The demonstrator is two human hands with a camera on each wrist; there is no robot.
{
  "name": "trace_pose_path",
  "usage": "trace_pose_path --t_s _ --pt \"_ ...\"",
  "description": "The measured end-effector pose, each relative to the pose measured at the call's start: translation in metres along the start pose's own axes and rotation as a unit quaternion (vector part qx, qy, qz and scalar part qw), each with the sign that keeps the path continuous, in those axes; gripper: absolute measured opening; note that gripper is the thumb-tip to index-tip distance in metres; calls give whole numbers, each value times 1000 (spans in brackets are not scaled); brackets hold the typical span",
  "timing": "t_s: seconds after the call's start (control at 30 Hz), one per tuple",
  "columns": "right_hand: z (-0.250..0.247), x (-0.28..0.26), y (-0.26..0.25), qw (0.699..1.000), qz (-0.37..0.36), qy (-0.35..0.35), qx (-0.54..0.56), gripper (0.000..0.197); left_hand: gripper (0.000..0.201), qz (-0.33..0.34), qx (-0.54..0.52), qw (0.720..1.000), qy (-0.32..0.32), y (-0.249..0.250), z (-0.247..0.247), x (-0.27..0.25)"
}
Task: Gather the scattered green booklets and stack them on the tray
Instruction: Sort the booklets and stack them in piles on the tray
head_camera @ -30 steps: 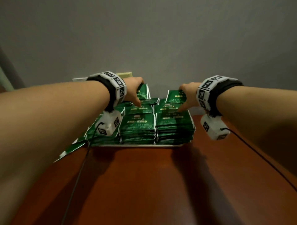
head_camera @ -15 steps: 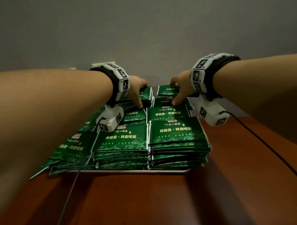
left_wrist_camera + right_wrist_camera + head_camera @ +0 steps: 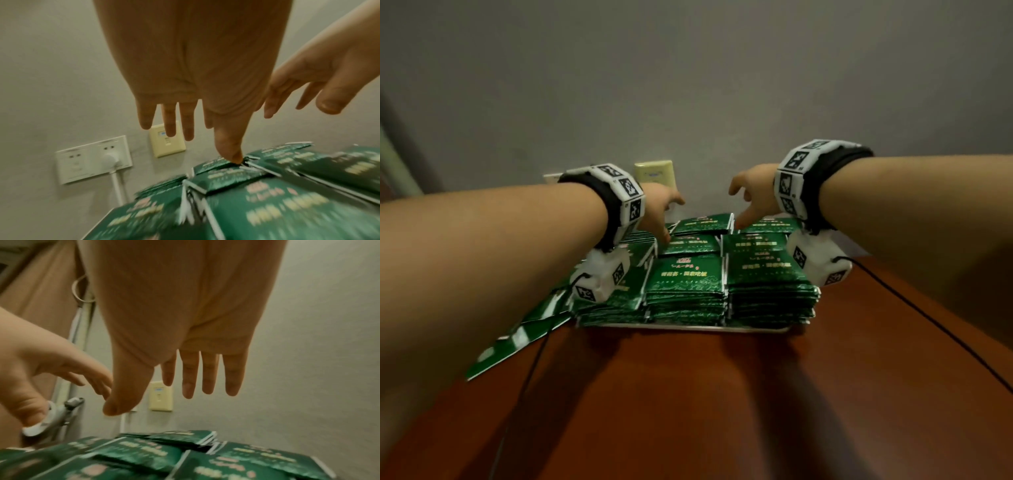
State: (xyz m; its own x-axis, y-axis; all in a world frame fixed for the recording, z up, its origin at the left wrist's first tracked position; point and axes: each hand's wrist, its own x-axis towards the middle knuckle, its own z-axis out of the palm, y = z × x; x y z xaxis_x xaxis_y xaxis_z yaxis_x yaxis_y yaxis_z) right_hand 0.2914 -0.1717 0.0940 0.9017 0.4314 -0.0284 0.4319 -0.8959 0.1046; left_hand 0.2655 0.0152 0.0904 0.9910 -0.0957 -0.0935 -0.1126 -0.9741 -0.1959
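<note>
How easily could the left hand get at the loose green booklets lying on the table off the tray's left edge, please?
Probably yes. The left hand is open and empty above the stacks, and the loose green booklets lie uncovered under its own forearm, beside the tray; it need only draw back.

Both my forearms are bare, each with a marker band and a small camera box at the wrist.

On my left wrist I see a black strap (image 3: 589, 192) wrapped by a white band (image 3: 625, 198) of flat facets, each printed with a black-and-white square code. A white, rounded camera box (image 3: 599, 279) hangs at 6 o'clock from it, with the same kind of code on its faces, and a thin black cable (image 3: 530, 370) runs off toward 7 o'clock. My right wrist wears the same set: black strap (image 3: 839, 178), coded white band (image 3: 792, 181), white box (image 3: 816, 260) below, and a black cable (image 3: 928, 318) trailing toward 4 o'clock. No sleeves show.
</note>
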Motion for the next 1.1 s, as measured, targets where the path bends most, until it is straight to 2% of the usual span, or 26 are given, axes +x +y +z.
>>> trace_pose_path --t_s 0.13,0.4,0.5,0.6,0.7,0.8,1.0,1.1 --pt "1 -38 -66 998 -59 1 11 78 79 -30 -12 999 -1 -24 26 -75" --pt "59 -108 -229 982 -174 -62 -43 92 76 -147 -35 985 -78 -87 144 -225" --pt "93 -114 -276 975 -192 -94 -52 78 83 -210 -52 973 -83 -112 181 -255" --pt "116 -114 -307 966 -202 -151 -60 55 92 -248 -91 961 -80 -127 206 -262" --pt "131 -101 -326 964 -191 -150 -105 64 89 -254 -114 957 -81 -136 223 -256" --pt "135 -77 -344 962 -176 -156 -136 63 89 -268 -119 950 -105 -149 232 -242" --pt "131 -38 -363 959 -170 -128 -187 65 115 -256 -100 948 -164 -173 218 -220" --pt "130 -16 -368 955 -169 -115 -217 63 123 -252 -96 949 -162 -179 213 -215"
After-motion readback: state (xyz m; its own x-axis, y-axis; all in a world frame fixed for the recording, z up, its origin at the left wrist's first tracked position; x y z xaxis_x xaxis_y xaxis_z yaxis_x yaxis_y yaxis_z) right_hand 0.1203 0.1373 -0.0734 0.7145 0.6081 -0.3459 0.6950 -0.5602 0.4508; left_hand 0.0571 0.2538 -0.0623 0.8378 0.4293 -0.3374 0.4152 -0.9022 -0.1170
